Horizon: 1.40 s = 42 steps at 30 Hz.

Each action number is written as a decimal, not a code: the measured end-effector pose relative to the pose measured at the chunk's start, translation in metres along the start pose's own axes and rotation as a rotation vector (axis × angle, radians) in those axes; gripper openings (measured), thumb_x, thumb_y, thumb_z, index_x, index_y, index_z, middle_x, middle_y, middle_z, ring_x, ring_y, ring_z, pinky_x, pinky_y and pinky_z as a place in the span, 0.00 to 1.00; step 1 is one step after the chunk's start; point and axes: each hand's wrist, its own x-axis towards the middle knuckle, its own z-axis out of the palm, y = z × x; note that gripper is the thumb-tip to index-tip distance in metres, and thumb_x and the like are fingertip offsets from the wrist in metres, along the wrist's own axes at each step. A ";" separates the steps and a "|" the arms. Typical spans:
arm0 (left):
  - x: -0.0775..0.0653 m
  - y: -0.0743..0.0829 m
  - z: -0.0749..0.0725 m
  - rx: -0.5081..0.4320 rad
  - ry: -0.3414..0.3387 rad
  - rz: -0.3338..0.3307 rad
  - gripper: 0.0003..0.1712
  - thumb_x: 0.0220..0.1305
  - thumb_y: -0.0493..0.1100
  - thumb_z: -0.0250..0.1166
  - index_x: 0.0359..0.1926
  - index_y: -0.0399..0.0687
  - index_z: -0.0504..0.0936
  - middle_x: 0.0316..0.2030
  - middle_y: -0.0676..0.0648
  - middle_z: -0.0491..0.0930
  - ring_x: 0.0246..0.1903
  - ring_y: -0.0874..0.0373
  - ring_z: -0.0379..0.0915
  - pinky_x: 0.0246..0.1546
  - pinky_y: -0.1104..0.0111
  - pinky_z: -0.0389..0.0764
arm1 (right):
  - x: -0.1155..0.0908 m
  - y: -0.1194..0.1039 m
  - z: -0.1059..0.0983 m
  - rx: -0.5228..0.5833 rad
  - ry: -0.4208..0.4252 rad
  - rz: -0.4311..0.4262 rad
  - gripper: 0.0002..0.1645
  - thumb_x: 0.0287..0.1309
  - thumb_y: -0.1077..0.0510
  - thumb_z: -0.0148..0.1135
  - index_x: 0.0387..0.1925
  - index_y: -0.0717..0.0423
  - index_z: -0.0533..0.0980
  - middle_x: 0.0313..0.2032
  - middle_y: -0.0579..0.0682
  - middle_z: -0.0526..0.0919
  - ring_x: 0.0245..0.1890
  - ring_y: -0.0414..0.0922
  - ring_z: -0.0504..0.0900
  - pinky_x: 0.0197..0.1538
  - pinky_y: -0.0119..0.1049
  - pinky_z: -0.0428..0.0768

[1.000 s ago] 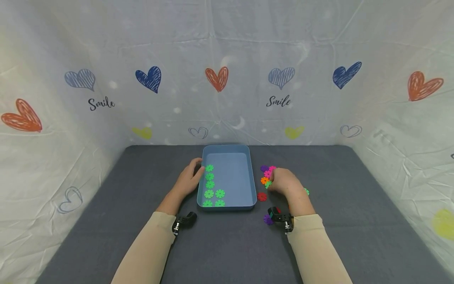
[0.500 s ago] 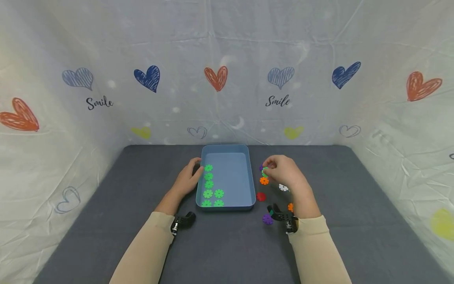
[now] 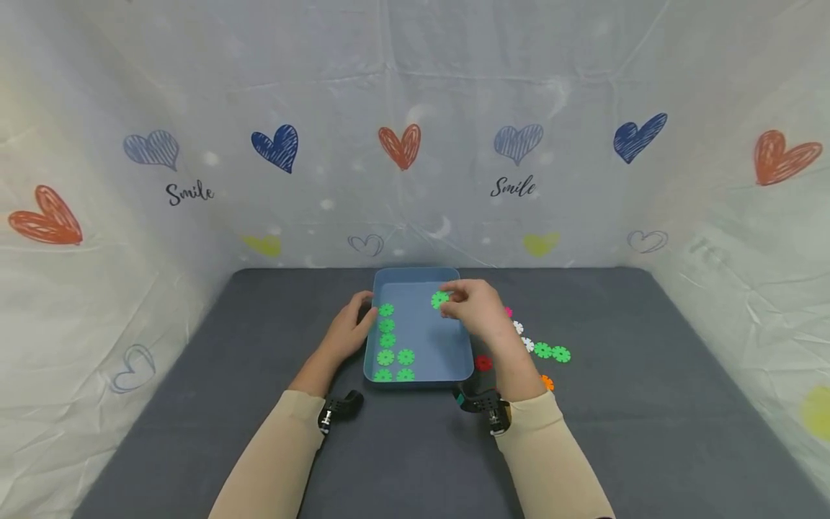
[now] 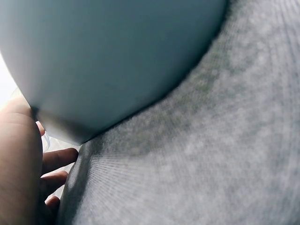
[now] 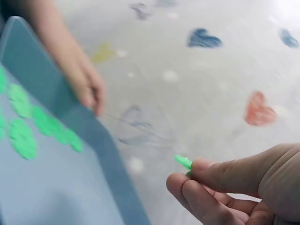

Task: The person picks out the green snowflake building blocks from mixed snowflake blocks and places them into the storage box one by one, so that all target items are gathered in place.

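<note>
My right hand (image 3: 478,308) pinches a green notched plastic disc (image 3: 439,300) between thumb and fingers, over the far right part of the blue tray (image 3: 424,282). In the right wrist view the pinched disc (image 5: 183,161) shows edge-on, standing out beyond the thumb tip. My left hand (image 3: 346,328) rests against the tray's left side with relaxed fingers, thumb at the rim. In the left wrist view, fingers (image 4: 60,160) lie by the tray's outer wall (image 4: 112,61). Inside the tray, several green discs (image 3: 386,326) form a column on the left, with a shorter column (image 3: 405,357) beside it.
Right of the tray lie loose discs: a red one (image 3: 483,362), white ones (image 3: 528,344), two green ones (image 3: 551,352), an orange one (image 3: 547,382) and a pink one (image 3: 508,311). My right forearm covers part of this area. A printed curtain (image 3: 311,209) stands behind the table.
My right hand has picked up a green disc from the loose pieces and carried it left over the tray. My left hand has stayed at the tray's left side.
</note>
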 end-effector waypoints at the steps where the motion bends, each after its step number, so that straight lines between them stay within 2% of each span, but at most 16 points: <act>1: 0.000 0.000 0.000 -0.002 0.002 0.005 0.29 0.81 0.51 0.51 0.75 0.43 0.63 0.66 0.33 0.72 0.66 0.38 0.68 0.65 0.43 0.67 | 0.001 -0.001 0.006 -0.003 -0.009 -0.004 0.22 0.66 0.64 0.68 0.60 0.58 0.81 0.37 0.53 0.83 0.41 0.50 0.88 0.46 0.43 0.84; 6: 0.001 0.002 0.003 0.003 0.010 0.021 0.29 0.81 0.51 0.52 0.74 0.42 0.63 0.65 0.33 0.72 0.65 0.38 0.69 0.65 0.42 0.67 | 0.007 0.005 0.037 -0.110 -0.036 -0.027 0.20 0.66 0.63 0.69 0.58 0.60 0.82 0.32 0.49 0.83 0.33 0.45 0.88 0.35 0.37 0.82; 12: 0.002 0.002 0.007 -0.001 0.009 0.024 0.28 0.81 0.50 0.53 0.74 0.43 0.64 0.65 0.33 0.73 0.65 0.38 0.69 0.65 0.43 0.67 | 0.009 0.019 0.064 -0.270 -0.072 -0.060 0.17 0.66 0.63 0.67 0.56 0.61 0.84 0.28 0.48 0.79 0.26 0.43 0.76 0.30 0.36 0.72; 18: 0.002 0.004 0.005 0.006 0.002 0.041 0.29 0.81 0.51 0.52 0.74 0.41 0.64 0.66 0.32 0.71 0.66 0.38 0.67 0.66 0.43 0.66 | 0.012 0.031 0.077 -0.369 -0.049 -0.075 0.16 0.64 0.61 0.70 0.53 0.58 0.85 0.30 0.46 0.80 0.29 0.43 0.74 0.33 0.38 0.75; 25: 0.001 0.008 0.002 -0.012 -0.009 0.036 0.30 0.81 0.51 0.51 0.75 0.42 0.63 0.67 0.33 0.71 0.67 0.38 0.67 0.65 0.42 0.67 | 0.015 0.038 0.084 -0.426 -0.048 -0.129 0.16 0.67 0.59 0.68 0.54 0.56 0.85 0.23 0.44 0.77 0.22 0.42 0.72 0.29 0.37 0.71; 29: 0.002 0.009 0.001 -0.025 -0.003 0.028 0.30 0.81 0.50 0.52 0.75 0.43 0.63 0.67 0.33 0.70 0.67 0.38 0.67 0.65 0.43 0.67 | 0.015 0.038 0.085 -0.438 -0.064 -0.149 0.15 0.68 0.61 0.65 0.54 0.57 0.85 0.23 0.44 0.76 0.22 0.41 0.71 0.29 0.36 0.71; 35: 0.000 0.007 0.000 -0.028 0.002 0.006 0.30 0.81 0.51 0.52 0.75 0.44 0.63 0.68 0.34 0.70 0.68 0.38 0.66 0.66 0.43 0.66 | 0.013 0.031 0.069 -0.340 -0.104 -0.129 0.18 0.71 0.58 0.63 0.59 0.59 0.82 0.23 0.47 0.75 0.19 0.41 0.67 0.26 0.36 0.66; 42: -0.001 0.002 0.000 -0.019 0.004 -0.013 0.29 0.81 0.52 0.51 0.75 0.46 0.63 0.68 0.34 0.69 0.68 0.38 0.65 0.66 0.42 0.65 | 0.014 0.028 0.034 -0.316 -0.018 -0.165 0.17 0.71 0.55 0.64 0.56 0.57 0.84 0.33 0.46 0.81 0.24 0.43 0.73 0.29 0.38 0.72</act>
